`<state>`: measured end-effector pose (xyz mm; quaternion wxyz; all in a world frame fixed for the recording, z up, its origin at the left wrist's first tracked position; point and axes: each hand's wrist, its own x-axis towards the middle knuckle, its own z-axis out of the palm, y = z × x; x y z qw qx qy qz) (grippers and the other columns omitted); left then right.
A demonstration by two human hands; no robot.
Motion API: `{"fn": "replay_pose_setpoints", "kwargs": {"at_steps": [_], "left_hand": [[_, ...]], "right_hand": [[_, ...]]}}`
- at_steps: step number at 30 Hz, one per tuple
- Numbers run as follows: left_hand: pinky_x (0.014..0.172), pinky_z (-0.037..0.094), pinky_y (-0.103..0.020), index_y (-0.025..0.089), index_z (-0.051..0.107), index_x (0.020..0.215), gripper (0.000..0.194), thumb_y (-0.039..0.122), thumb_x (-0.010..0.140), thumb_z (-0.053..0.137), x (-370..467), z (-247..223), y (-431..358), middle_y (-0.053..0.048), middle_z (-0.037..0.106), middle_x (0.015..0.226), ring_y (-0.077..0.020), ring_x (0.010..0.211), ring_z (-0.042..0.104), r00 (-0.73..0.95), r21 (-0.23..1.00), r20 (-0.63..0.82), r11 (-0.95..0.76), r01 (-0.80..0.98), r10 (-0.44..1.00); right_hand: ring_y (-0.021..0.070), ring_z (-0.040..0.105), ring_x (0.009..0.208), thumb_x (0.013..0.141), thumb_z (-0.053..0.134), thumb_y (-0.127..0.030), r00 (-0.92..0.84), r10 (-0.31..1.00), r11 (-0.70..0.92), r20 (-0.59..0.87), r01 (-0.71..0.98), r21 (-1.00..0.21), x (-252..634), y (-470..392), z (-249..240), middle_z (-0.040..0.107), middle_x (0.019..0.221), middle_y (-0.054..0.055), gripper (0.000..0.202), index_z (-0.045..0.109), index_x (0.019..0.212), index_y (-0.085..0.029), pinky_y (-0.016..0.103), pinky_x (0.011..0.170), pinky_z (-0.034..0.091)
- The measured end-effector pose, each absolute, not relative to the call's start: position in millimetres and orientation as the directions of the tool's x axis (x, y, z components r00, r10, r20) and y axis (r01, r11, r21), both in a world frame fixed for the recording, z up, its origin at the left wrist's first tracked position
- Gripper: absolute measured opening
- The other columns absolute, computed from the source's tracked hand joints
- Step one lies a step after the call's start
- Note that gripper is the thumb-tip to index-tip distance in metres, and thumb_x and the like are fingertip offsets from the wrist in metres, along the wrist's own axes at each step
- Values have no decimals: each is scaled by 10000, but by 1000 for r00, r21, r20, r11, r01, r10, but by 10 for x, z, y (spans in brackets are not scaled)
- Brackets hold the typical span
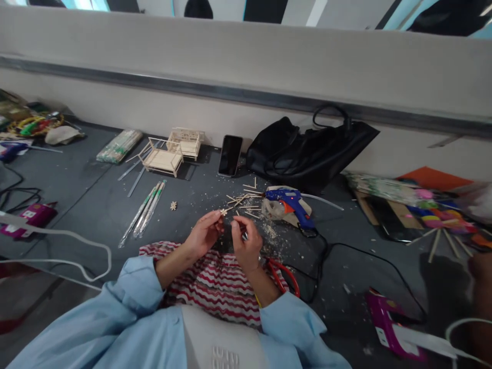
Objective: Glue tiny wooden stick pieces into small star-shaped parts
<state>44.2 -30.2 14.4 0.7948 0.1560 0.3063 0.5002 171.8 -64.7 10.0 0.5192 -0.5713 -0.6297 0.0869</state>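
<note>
Between the thumb and fingers of my left hand (205,231) is a small pale wooden flower (223,212). My right hand (246,241) is close beside it, fingers curled; whether anything tiny sits in them is hidden. A similar wooden flower (173,205) lies on the table to the left. Just beyond my hands are scattered short wooden sticks (251,207). The blue glue gun (288,202) rests on its side to the right, with a clear glue stick out of its back. Orange-handled scissors or pliers (283,277) lie by my right forearm.
Two miniature stick-built furniture pieces (163,160) stand at the back, near a phone (230,155) and a black bag (307,154). Wrapped sticks (144,212) lie left. Purple power strips (392,323) and cables flank both sides. A person's arm (482,287) is at far right.
</note>
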Motion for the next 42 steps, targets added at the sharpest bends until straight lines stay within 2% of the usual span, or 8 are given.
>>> {"fn": "replay_pose_setpoints", "kwargs": {"at_steps": [6, 14, 25, 28, 34, 42], "left_hand": [[611, 409, -223, 136, 698, 751, 282, 327, 633, 868, 436, 36, -241, 36, 579, 624, -65, 574, 486, 317, 549, -329, 453, -702, 890], [752, 467, -249, 157, 751, 800, 256, 309, 633, 872, 381, -22, -299, -13, 706, 760, -113, 723, 619, 337, 561, -362, 492, -666, 869], [697, 451, -234, 164, 762, 806, 233, 283, 636, 868, 382, 15, -311, -11, 716, 766, -104, 698, 605, 351, 547, -387, 519, -657, 853], [668, 441, -234, 164, 758, 793, 235, 281, 624, 873, 385, 17, -323, -7, 718, 776, -101, 682, 600, 346, 553, -386, 514, -656, 855], [709, 465, -252, 166, 753, 780, 252, 292, 603, 880, 390, 8, -329, -12, 724, 767, -115, 696, 619, 342, 580, -368, 501, -642, 864], [691, 463, -236, 161, 753, 759, 276, 294, 567, 900, 371, 11, -290, -6, 718, 726, -102, 662, 611, 344, 591, -364, 500, -633, 866]], "right_hand": [[145, 663, 708, 939, 557, -266, 187, 843, 303, 504, 610, -732, 1706, -636, 53, 730, 877, 49, 160, 662, 1024, -181, 258, 646, 536], [154, 664, 730, 932, 570, -275, 141, 871, 303, 470, 600, -741, 1693, -662, 35, 728, 889, 42, 176, 648, 1072, -201, 265, 658, 531], [147, 656, 747, 936, 568, -253, 131, 897, 288, 422, 548, -785, 1709, -672, 101, 710, 889, 32, 191, 634, 1112, -217, 263, 669, 534], [155, 657, 746, 936, 565, -274, 157, 901, 265, 404, 540, -799, 1702, -675, 107, 714, 888, 34, 169, 653, 1071, -223, 279, 676, 540], [159, 673, 782, 924, 584, -307, 213, 909, 227, 360, 471, -852, 1681, -664, 87, 735, 930, 34, 152, 664, 1022, -223, 278, 691, 547], [155, 673, 761, 913, 599, -307, 212, 924, 216, 317, 395, -893, 1667, -663, 79, 735, 899, 21, 139, 676, 1001, -232, 272, 682, 536]]}}
